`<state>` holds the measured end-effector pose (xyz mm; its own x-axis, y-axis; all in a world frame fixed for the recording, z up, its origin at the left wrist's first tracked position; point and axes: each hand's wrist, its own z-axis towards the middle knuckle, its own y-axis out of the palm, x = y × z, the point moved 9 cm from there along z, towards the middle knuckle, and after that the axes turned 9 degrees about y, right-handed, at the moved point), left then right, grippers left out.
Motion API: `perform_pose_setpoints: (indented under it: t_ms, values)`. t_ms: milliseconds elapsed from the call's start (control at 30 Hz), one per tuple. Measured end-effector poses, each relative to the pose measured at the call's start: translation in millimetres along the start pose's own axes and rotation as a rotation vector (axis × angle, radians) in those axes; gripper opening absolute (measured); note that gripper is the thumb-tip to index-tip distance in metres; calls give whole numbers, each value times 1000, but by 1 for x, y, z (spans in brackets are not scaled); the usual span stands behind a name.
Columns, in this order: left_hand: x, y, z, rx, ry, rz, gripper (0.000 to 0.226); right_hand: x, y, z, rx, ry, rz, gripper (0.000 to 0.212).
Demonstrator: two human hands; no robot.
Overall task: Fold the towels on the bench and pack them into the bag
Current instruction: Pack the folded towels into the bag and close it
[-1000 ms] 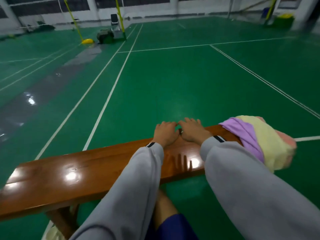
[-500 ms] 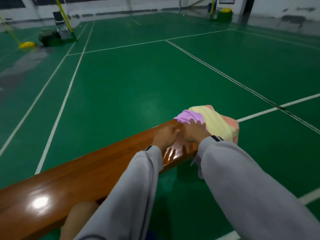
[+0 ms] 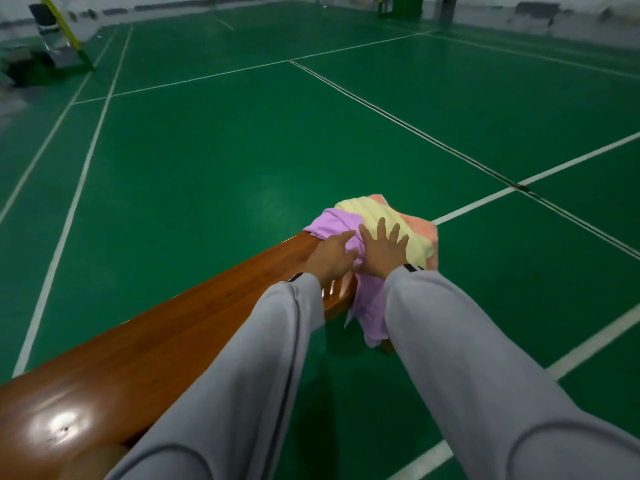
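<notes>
Right hand point(image 3: 382, 251) spreads flat over 3 heaped towels point(image 3: 417, 239). Left hand point(image 3: 330, 256), fingers straight, touches the purple towel point(image 3: 332, 224) beside it.

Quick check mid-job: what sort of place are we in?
Most likely an indoor sports hall, probably badminton courts: a green court floor marked with white boundary lines, a yellow net post at far left, and a long wooden bench carrying the towels.
</notes>
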<state>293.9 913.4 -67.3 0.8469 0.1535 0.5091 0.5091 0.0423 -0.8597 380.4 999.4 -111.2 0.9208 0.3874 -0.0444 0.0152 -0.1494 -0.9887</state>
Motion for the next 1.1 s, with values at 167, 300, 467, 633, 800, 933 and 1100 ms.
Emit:
perform_pose_setpoints:
  t_ms: [167,300,467,633,800,933,1100]
  values:
    - [-36,36,15,-115,-99,-63,71,11,8,30,118,66,-7,111]
    - [-63,60,28,-130,-113,-70,100,21,32,47,13,107,82,133]
    - [-69,60,40,-75,-136,129,76,27,47,63,-173,141,71,140]
    - [-67,57,36,29,-81,96,63,14,34,64,-98,14,-55,132]
    - [-78,41,21,111,-104,24,53,-27,26,40,32,-97,-96,96]
    - [-103,17,-1,171,-196,31,56,-94,28,-4,35,-218,-115,70]
    - [-158,-18,-58,232,-379,-39,52,-180,30,-72,68,-387,-155,58]
